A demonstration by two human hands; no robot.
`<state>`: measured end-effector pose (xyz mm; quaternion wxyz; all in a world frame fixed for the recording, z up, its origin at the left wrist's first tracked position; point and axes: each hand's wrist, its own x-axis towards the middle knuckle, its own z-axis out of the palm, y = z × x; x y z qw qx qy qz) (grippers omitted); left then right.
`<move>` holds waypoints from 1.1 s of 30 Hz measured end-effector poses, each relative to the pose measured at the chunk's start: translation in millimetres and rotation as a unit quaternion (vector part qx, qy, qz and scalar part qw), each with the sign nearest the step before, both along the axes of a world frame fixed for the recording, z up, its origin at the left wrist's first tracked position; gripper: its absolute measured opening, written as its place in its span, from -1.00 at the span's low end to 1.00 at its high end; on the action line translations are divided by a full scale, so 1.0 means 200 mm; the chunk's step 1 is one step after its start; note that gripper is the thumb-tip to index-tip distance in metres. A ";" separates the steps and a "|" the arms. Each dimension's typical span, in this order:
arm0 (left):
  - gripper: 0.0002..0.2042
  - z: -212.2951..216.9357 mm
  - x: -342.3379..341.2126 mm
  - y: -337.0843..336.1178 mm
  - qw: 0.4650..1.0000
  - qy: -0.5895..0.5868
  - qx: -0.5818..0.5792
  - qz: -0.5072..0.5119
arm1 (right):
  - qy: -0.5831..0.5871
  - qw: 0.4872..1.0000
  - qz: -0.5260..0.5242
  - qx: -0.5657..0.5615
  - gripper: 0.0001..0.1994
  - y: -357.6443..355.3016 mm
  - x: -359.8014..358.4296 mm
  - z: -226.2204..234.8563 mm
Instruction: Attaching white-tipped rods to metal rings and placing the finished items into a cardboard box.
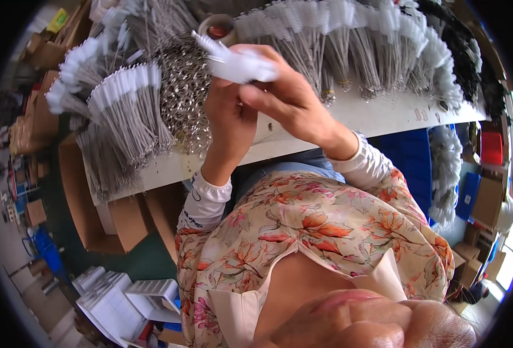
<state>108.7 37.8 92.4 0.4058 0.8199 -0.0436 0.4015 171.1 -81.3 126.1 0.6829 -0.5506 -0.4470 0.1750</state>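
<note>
As we look down over one floral top (320,226), two bare hands meet at twelve o'clock, above the near edge of one white table (303,136). The right hand (294,95) is curled tightly about one white piece (242,65), its thumb below and its fingers over the top. The left hand (230,113) stands upright just beneath the piece; its fingers are largely hidden there, so we cannot tell whether they grip or merely touch. The piece's one narrow, ribbed tip points toward eleven o'clock, and blur keeps us from saying whether it is a single brush or several.

At ten o'clock we make out at least two clusters of white-tipped brushes (126,110); toward one o'clock runs a long row of brush bundles (349,43), too crowded for us to count and partly cut off by the upper edge. One heap of metal rings (184,87) lies toward eleven o'clock, its pieces overlapping beyond counting. Between eleven and twelve sits one round container (217,28), something reddish inside.

Between eight and nine we see one cardboard box (100,214), partly covered by the table. At three o'clock is one blue bin (407,168), partly hidden by the table and a sleeve.
</note>
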 end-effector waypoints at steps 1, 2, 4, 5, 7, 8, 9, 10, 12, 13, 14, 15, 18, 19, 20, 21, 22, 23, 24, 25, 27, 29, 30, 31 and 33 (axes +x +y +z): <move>-0.93 -0.01 -0.02 0.04 0.998 -0.034 0.043 0.022 | 0.013 0.998 -0.006 0.063 -0.76 -0.01 -0.01 -0.03; -0.95 0.00 -0.04 0.06 0.993 -0.068 0.085 0.038 | -0.046 0.996 -0.067 0.034 -0.74 -0.05 0.02 -0.03; -0.91 0.02 -0.11 0.00 0.995 -0.059 -0.080 -0.011 | 0.050 0.994 -0.091 -0.040 -0.72 -0.10 0.09 -0.13; -0.90 0.03 -0.14 0.01 0.997 -0.054 -0.042 -0.022 | 0.143 0.987 -0.055 -0.057 -0.69 -0.11 0.10 -0.19; -0.85 -0.07 -0.15 -0.04 0.980 0.005 -0.133 -0.151 | 0.371 0.928 0.024 0.019 -0.72 -0.07 0.00 -0.25; -0.80 -0.12 -0.13 -0.07 0.992 -0.040 -0.049 -0.109 | 0.440 0.891 0.072 0.091 -0.73 -0.05 -0.02 -0.26; -0.76 -0.17 -0.10 -0.10 0.994 -0.085 0.036 -0.066 | 0.502 0.841 0.118 0.162 -0.73 -0.02 -0.02 -0.24; -0.72 -0.20 -0.11 -0.13 0.996 -0.068 0.045 -0.048 | 0.562 0.818 0.022 0.120 -0.78 -0.02 -0.06 -0.19; -0.65 -0.13 -0.16 -0.09 0.990 -0.013 0.129 -0.048 | 0.549 0.824 0.047 0.133 -0.79 -0.05 -0.01 -0.17; -0.68 -0.10 -0.17 -0.07 0.987 -0.020 0.154 -0.048 | 0.534 0.830 0.075 0.144 -0.80 -0.07 0.01 -0.15; -0.61 -0.06 -0.18 -0.01 0.984 -0.053 0.160 -0.054 | 0.471 0.879 0.040 0.065 -0.81 -0.10 0.02 -0.13; -0.41 0.02 -0.22 0.04 0.991 -0.029 0.131 -0.023 | 0.393 0.917 0.062 -0.019 -0.81 -0.15 0.04 -0.10; 0.01 0.11 -0.13 0.19 0.979 -0.076 -0.104 -0.156 | 0.083 0.970 0.035 -0.224 -0.82 -0.15 -0.03 -0.07; 0.05 0.12 -0.12 0.18 0.966 -0.060 -0.132 -0.213 | 0.054 0.974 0.036 -0.217 -0.82 -0.12 -0.08 -0.08; 0.10 0.10 -0.15 0.12 0.955 0.031 -0.125 -0.268 | 0.064 0.970 0.066 -0.224 -0.83 -0.09 -0.11 -0.02; 0.16 0.08 -0.18 0.03 0.930 0.120 -0.118 -0.327 | 0.066 0.970 0.073 -0.223 -0.83 -0.10 -0.11 -0.02; 0.01 0.11 -0.22 0.00 0.903 0.133 -0.224 -0.342 | 0.061 0.971 0.077 -0.219 -0.83 -0.11 -0.12 -0.02; 0.01 0.08 -0.21 0.02 0.902 0.135 -0.224 -0.344 | 0.055 0.972 0.072 -0.217 -0.84 -0.13 -0.10 -0.04; -0.17 0.04 -0.22 0.07 0.911 0.125 -0.230 -0.319 | 0.088 0.974 0.075 -0.193 -0.84 -0.15 -0.09 -0.06; -0.34 0.01 -0.23 0.12 0.919 0.115 -0.235 -0.295 | 0.093 0.974 0.067 -0.193 -0.84 -0.17 -0.09 -0.05; -0.71 0.03 -0.25 0.12 0.967 0.099 -0.084 -0.218 | 0.096 0.966 0.094 -0.220 -0.81 -0.18 -0.08 -0.02; -0.83 0.05 -0.28 0.06 0.971 0.117 -0.119 -0.172 | 0.138 0.951 0.114 -0.251 -0.80 -0.20 -0.08 -0.01; -0.86 0.05 -0.25 0.04 0.983 0.049 -0.039 -0.172 | 0.191 0.938 0.142 -0.253 -0.80 -0.22 -0.07 -0.01; -0.85 0.03 -0.24 0.02 0.983 0.019 -0.017 -0.179 | 0.243 0.920 0.170 -0.255 -0.80 -0.24 -0.07 -0.01; -0.84 -0.01 -0.26 -0.06 0.983 -0.012 0.041 -0.179 | 0.209 0.918 0.182 -0.282 -0.80 -0.32 -0.04 -0.03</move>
